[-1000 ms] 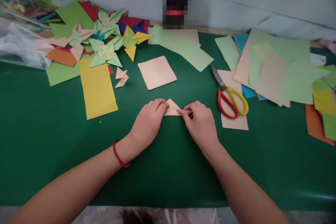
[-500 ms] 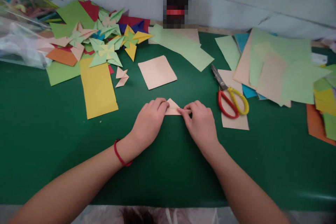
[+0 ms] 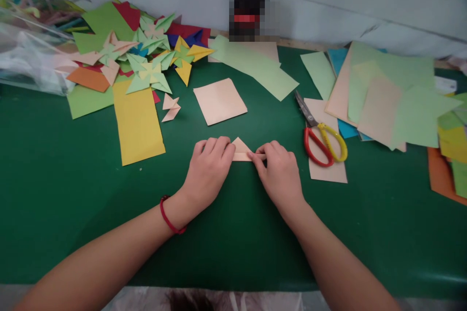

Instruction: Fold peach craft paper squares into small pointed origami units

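Observation:
A small peach sheet of folded paper (image 3: 241,150) lies on the green tabletop, its pointed top away from me and a straight folded strip along the near edge. My left hand (image 3: 211,167), with a red cord at the wrist, has its fingers curled over the paper's left end. On the right end, my right hand (image 3: 279,170) pinches the strip between thumb and fingers. Both hands partly cover the paper. Just beyond them rests a stack of square peach paper (image 3: 220,101). A small folded peach piece (image 3: 171,108) sits left of it.
Scissors (image 3: 319,131) with red and yellow handles lie on a peach strip to the right. Loose green and peach sheets (image 3: 390,92) spread behind them. A yellow sheet (image 3: 138,124) and folded paper stars (image 3: 149,74) lie left, near a clear plastic bag (image 3: 32,58).
My left fingers have shifted slightly along the paper's left end. My right hand keeps its pinch, and the whole view has moved a little.

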{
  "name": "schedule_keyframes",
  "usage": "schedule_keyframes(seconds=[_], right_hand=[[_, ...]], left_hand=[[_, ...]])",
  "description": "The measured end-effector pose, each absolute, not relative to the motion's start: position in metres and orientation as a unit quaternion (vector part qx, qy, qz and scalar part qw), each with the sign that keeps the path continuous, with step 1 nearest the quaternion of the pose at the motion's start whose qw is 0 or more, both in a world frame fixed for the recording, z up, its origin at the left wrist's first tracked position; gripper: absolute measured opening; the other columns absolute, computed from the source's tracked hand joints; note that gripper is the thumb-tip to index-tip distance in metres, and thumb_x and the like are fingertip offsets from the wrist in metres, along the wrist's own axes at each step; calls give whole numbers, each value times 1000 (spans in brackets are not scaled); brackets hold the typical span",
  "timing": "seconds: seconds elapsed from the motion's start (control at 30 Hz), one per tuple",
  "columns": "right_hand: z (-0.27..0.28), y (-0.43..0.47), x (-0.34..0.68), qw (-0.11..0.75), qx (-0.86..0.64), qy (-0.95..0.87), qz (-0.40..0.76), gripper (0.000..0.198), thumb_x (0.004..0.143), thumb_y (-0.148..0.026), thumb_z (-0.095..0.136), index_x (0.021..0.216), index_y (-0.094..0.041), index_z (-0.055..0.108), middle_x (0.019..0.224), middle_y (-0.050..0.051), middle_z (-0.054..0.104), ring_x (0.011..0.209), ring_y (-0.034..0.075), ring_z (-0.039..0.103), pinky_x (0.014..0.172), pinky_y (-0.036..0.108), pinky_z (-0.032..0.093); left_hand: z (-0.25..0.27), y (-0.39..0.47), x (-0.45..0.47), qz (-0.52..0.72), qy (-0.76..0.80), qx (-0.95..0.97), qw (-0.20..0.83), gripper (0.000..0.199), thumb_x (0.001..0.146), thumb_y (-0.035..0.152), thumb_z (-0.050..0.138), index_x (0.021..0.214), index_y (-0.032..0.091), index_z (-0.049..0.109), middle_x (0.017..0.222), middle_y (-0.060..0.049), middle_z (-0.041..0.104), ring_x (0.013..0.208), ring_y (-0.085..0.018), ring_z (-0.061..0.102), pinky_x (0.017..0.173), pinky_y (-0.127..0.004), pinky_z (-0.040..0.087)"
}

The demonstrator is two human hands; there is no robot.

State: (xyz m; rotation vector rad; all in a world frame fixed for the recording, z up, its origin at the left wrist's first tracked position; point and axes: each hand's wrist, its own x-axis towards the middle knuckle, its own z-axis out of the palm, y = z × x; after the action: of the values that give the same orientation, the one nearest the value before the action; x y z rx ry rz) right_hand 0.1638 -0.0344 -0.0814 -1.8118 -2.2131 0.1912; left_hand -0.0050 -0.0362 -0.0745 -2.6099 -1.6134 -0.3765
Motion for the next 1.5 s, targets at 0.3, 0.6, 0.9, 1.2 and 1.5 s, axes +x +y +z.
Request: schedule_keyframes(seconds=[0.3, 0.6, 0.9, 1.2, 1.5], right_hand=[[-81, -34, 163, 126, -623, -770, 61, 23, 89, -36, 45, 76, -18, 51, 79, 5, 58, 74, 18, 52, 64, 30, 29], [-84, -34, 161, 137, -618, -773, 53, 22, 90, -33, 44, 76, -19, 51, 80, 6, 58, 73, 19, 52, 63, 30, 29], [-81, -36, 159, 134, -623, -769, 53, 14, 88, -32, 47, 90, -19, 52, 89, 7, 59, 79, 21, 52, 64, 32, 31], [-81, -38, 157, 118, -638, -761, 20, 10, 78, -19, 47, 88, -18, 52, 87, 9, 56, 77, 22, 47, 63, 33, 31], [-78, -37, 161, 152, -658, -737, -8, 18, 72, -7, 46, 82, -18, 55, 91, 9, 53, 82, 23, 45, 67, 34, 31]], left_hand=[[-71, -58, 7, -36, -433, -900, 19, 34, 89, 7, 33, 117, 6, 52, 102, -14, 60, 93, -25, 56, 83, -39, 45], [-74, -83, 20, 14, -494, -869, -2, 51, 94, 36, 31, 135, 8, 39, 132, -19, 46, 123, -31, 41, 101, -48, 36], [-74, -82, 18, -1, -486, -874, -19, 56, 91, 40, 36, 132, 3, 42, 131, -21, 46, 120, -34, 42, 100, -49, 36], [-74, -79, 18, 5, -483, -875, -13, 52, 91, 37, 36, 130, 4, 44, 130, -21, 48, 119, -33, 44, 100, -48, 36], [-72, -81, 18, 16, -491, -871, -8, 53, 93, 37, 30, 133, 3, 41, 131, -20, 47, 120, -31, 43, 102, -46, 35]])
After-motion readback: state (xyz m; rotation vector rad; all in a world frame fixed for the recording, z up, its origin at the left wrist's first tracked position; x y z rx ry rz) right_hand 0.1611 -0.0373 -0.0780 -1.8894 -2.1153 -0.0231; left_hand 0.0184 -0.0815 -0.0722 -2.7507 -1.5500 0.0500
